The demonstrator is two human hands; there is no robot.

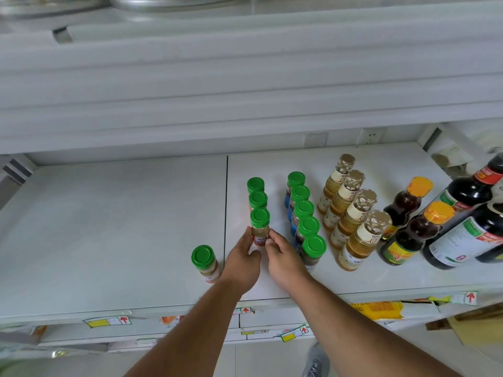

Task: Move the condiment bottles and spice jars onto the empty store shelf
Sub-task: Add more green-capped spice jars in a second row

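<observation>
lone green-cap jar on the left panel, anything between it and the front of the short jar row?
Yes: both hands. The left hand and right hand hold the row's front jar, and the left hand lies right between it and the lone jar. Otherwise only bare shelf shows.

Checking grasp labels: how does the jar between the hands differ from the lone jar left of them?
The held jar is flanked by both hands' fingers; the lone jar is untouched. The held jar stands at the front of a row of three; the lone jar stands apart, nearer the shelf's front. Both are upright with green lids.
</observation>
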